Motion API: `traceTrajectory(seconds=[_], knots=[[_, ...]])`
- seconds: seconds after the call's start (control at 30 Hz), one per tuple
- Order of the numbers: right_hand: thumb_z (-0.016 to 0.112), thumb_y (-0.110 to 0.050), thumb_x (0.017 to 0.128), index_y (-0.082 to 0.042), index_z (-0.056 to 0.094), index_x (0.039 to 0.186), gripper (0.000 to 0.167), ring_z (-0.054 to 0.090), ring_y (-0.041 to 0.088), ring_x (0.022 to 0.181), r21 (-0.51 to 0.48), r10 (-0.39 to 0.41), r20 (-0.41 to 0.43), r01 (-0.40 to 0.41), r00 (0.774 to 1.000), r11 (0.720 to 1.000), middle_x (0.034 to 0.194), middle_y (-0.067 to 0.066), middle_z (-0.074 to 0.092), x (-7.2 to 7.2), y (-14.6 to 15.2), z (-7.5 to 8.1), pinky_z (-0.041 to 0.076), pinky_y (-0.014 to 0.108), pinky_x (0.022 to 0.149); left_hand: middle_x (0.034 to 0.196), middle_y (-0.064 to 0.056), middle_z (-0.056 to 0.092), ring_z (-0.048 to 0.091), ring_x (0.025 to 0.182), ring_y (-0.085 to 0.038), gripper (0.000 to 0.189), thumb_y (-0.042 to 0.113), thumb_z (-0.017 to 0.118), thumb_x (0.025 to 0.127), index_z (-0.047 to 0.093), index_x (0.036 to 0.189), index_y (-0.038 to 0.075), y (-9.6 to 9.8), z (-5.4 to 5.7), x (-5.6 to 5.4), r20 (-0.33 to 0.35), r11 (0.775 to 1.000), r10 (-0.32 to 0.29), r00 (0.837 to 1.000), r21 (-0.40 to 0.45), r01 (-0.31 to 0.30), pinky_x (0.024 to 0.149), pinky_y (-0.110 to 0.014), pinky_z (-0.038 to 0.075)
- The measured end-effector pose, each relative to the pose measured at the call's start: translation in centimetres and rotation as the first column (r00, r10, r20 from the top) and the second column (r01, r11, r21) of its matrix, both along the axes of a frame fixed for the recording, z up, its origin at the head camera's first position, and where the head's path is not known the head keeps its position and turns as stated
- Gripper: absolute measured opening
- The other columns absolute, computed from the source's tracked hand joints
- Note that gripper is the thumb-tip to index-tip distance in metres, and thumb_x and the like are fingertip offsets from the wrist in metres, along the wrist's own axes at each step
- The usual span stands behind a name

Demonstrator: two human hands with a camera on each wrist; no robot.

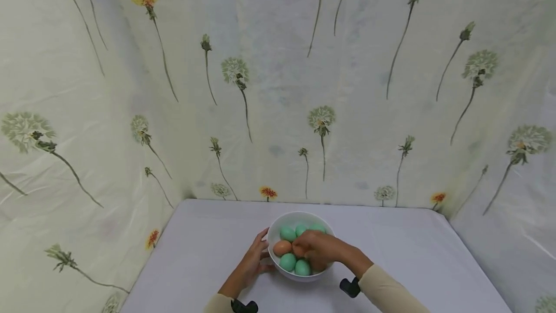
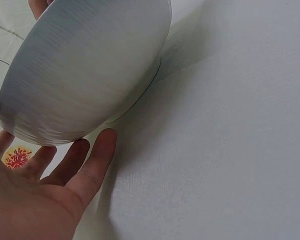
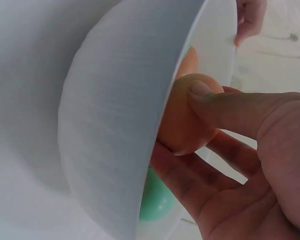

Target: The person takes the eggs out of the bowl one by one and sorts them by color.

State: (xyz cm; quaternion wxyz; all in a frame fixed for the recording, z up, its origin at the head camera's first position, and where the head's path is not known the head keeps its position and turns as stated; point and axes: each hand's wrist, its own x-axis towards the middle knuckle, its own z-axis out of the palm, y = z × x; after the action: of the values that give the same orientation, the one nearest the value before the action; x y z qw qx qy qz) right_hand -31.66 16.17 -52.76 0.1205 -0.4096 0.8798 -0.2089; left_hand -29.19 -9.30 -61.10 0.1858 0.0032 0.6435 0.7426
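Observation:
A white bowl [image 1: 278,270] holds several green eggs [image 1: 287,262] and brown eggs [image 1: 282,248]. My right hand [image 1: 319,250] reaches over the bowl's right rim. In the right wrist view its thumb and fingers pinch a brown egg [image 3: 187,117] close to the rim, and a green egg [image 3: 156,197] shows lower down inside. At the left side of the bowl is my left hand [image 1: 253,260]. The left wrist view has its spread fingers [image 2: 97,160] against the outside of the bowl [image 2: 90,65], with the fingertips along its lower curve.
The bowl stands on a table [image 1: 208,226] with a pale cloth. Behind and beside the table hangs a curtain [image 1: 278,86] printed with dandelions. Each wrist wears a black camera mount [image 1: 350,287].

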Motion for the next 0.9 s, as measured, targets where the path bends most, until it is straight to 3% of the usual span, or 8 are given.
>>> traceTrajectory(seconds=[0.1, 0.23, 0.37, 0.5, 0.73, 0.9], knots=[[0.066, 0.000, 0.089, -0.012, 0.067, 0.126, 0.039, 0.059, 0.014, 0.116, -0.019, -0.002, -0.015, 0.002, 1.000, 1.000, 0.125, -0.001, 0.067, 0.1, 1.0, 0.5, 0.050, 0.039, 0.101, 0.154, -0.022, 0.033, 0.055, 0.125, -0.035, 0.057, 0.033, 0.037, 0.104, 0.025, 0.159, 0.024, 0.0, 0.0, 0.0, 0.005, 1.000, 0.004, 1.000, 0.000, -0.004, 0.090, -0.053, 0.056], [0.069, -0.005, 0.091, -0.011, 0.066, 0.129, 0.039, 0.059, 0.022, 0.122, -0.076, -0.070, 0.007, 0.070, 0.998, 0.995, 0.130, 0.001, 0.065, 0.8, 2.6, 1.8, 0.052, 0.041, 0.099, 0.154, -0.022, 0.033, 0.054, 0.126, -0.036, 0.057, 0.033, 0.037, 0.104, 0.025, 0.159, 0.024, 0.1, -0.1, 0.0, 0.007, 1.000, 0.008, 1.000, 0.000, -0.008, 0.091, -0.054, 0.056], [0.071, -0.007, 0.090, -0.010, 0.064, 0.130, 0.041, 0.062, 0.020, 0.112, -0.148, -0.115, -0.002, 0.113, 0.993, 0.982, 0.126, 0.003, 0.067, 1.5, 5.0, 3.0, 0.055, 0.037, 0.089, 0.158, -0.021, 0.030, 0.050, 0.130, -0.039, 0.056, 0.032, 0.036, 0.105, 0.025, 0.159, 0.025, 0.2, -0.3, 0.1, 0.012, 1.000, 0.009, 1.000, 0.018, -0.010, 0.091, -0.055, 0.056], [0.072, -0.009, 0.090, -0.010, 0.064, 0.130, 0.041, 0.058, 0.010, 0.097, -0.167, -0.165, -0.039, 0.157, 0.985, 0.973, 0.119, 0.000, 0.067, 2.0, 7.7, 3.5, 0.054, 0.032, 0.081, 0.161, -0.022, 0.025, 0.043, 0.136, -0.045, 0.055, 0.030, 0.035, 0.105, 0.025, 0.159, 0.025, 0.4, -0.3, 0.1, 0.019, 0.999, 0.020, 1.000, 0.047, -0.021, 0.091, -0.058, 0.055], [0.074, -0.011, 0.088, -0.013, 0.065, 0.129, 0.042, 0.058, 0.009, 0.095, -0.158, -0.261, -0.085, 0.246, 0.962, 0.956, 0.118, 0.002, 0.068, 2.8, 12.0, 2.8, 0.052, 0.026, 0.076, 0.162, -0.023, 0.022, 0.034, 0.141, -0.049, 0.057, 0.030, 0.036, 0.104, 0.023, 0.159, 0.024, 0.6, -0.2, 0.3, 0.025, 0.996, 0.023, 0.999, 0.090, -0.025, 0.092, -0.061, 0.053], [0.074, -0.013, 0.088, -0.012, 0.066, 0.127, 0.040, 0.059, 0.011, 0.095, -0.137, -0.295, -0.057, 0.285, 0.954, 0.949, 0.117, 0.003, 0.069, 3.0, 14.1, 1.2, 0.052, 0.028, 0.076, 0.162, -0.025, 0.020, 0.037, 0.139, -0.048, 0.059, 0.030, 0.037, 0.103, 0.022, 0.160, 0.022, 0.8, -0.1, 0.2, 0.029, 0.995, 0.021, 0.999, 0.097, -0.024, 0.090, -0.061, 0.054]])
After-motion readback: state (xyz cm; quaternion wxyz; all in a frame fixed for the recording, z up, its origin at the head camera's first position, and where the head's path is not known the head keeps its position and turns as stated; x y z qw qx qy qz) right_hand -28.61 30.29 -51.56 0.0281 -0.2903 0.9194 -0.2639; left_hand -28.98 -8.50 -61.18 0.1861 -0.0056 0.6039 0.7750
